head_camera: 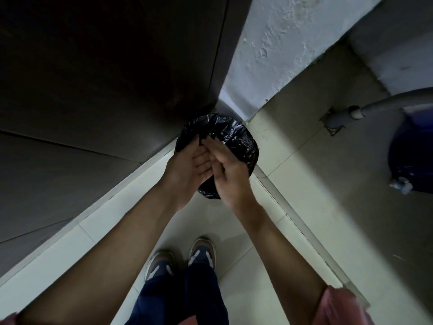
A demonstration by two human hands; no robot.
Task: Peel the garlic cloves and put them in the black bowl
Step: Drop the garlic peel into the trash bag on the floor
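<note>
While standing over the bin, shoes (180, 260) near, left hand (189, 164) palm-up and right hand (226, 170) flat across it, both slack, holding nothing visible; likely brushing peel into bin liner (236, 137). Garlic, black bowl out of view: next, go back. Bin cornered by door, wall; open floor right.

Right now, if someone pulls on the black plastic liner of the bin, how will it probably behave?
The black plastic liner is crinkled and glossy, so it is probably thin, floppy and very light. Its shine suggests it may slip between the fingers. It drapes over the bin's rim, so a pull would likely lift it out; whether it would tear cannot be judged.
</note>
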